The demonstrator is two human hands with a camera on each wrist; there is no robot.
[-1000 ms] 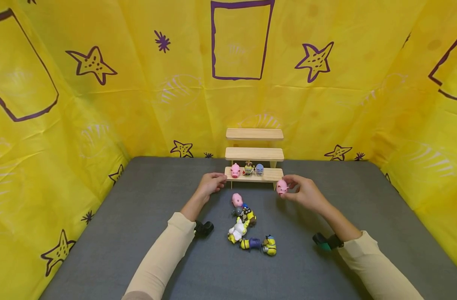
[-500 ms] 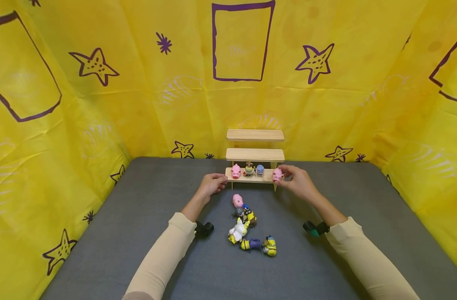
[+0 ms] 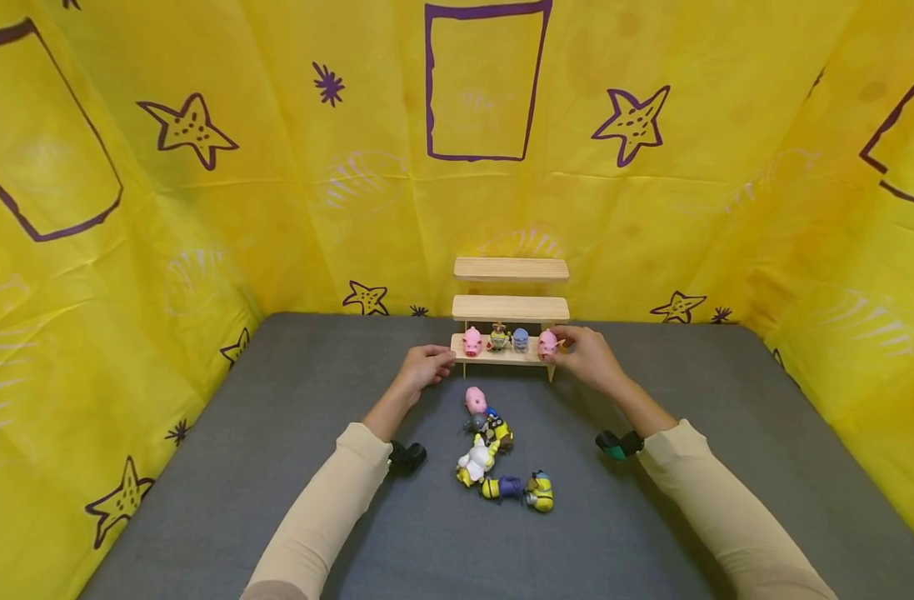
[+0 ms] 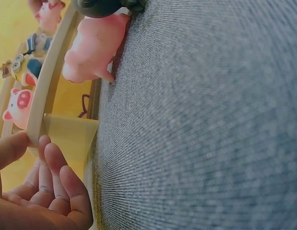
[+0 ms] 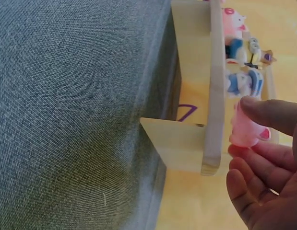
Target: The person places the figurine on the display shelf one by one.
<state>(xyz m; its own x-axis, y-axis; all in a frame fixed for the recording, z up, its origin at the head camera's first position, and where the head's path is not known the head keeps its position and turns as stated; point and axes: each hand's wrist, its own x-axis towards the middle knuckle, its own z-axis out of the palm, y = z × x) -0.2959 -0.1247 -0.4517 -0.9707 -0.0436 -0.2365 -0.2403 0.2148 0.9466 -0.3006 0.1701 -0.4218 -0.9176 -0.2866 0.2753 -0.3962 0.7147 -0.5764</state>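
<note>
A three-step wooden display stand (image 3: 510, 308) stands at the back of the table. Its lowest step carries a pink toy pig (image 3: 472, 342), a yellow minion figure with a crown-like top (image 3: 498, 337) and a small blue figure (image 3: 520, 339). At that step's right end my right hand (image 3: 593, 357) holds a second pink pig (image 5: 246, 125) between thumb and fingers, beside the blue figure. My left hand (image 3: 424, 367) pinches the left end of the same step, thumb above and fingers below, as the left wrist view shows.
Before the stand, several toys lie on the grey cloth (image 3: 239, 467): a pink pig (image 3: 475, 400), a dark grey figure (image 3: 477, 423), a white-and-yellow figure (image 3: 477, 460) and minions (image 3: 539, 492). A yellow patterned curtain (image 3: 337, 208) encloses the back and sides.
My right hand has brought the pig from in front of the stand's right end leftward and back onto the lowest step, beside the blue figure. The left hand has stayed put.
</note>
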